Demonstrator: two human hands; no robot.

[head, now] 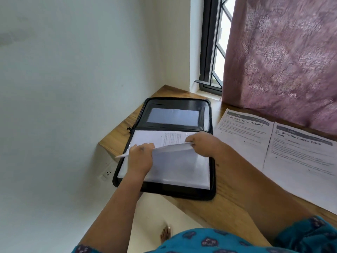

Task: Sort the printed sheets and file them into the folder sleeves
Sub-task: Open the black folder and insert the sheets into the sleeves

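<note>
Behind everything, a pale wall [73, 70] fills the left of the view, and a purple curtain [282, 57] hangs at the far right, beside a window [215, 52] with a dark frame. Below them a wooden table [235, 189] runs from the far corner toward the near right. On the table, at its left end, lies an open black folder [175, 114]; its far half shows a clear pocket, and its near half holds the sleeves [182, 170] with white paper inside. To the right of the folder, two printed sheets [299, 157] lie flat side by side on the wood, apart from the folder; their titles read "Bedside Table Cleaning" and "Wipe the Coffee Table Clean". Over the near half of the folder, one sheet [173, 147] is lifted up, and both hands hold it. The left hand [140, 157] grips its left part, the fingers curled around the edge. The right hand [202, 143] pinches its right end, with the fingers bent over the paper. At the near edge appear blue patterned clothing [228, 241] and a bare foot [166, 234] on the floor.
</note>
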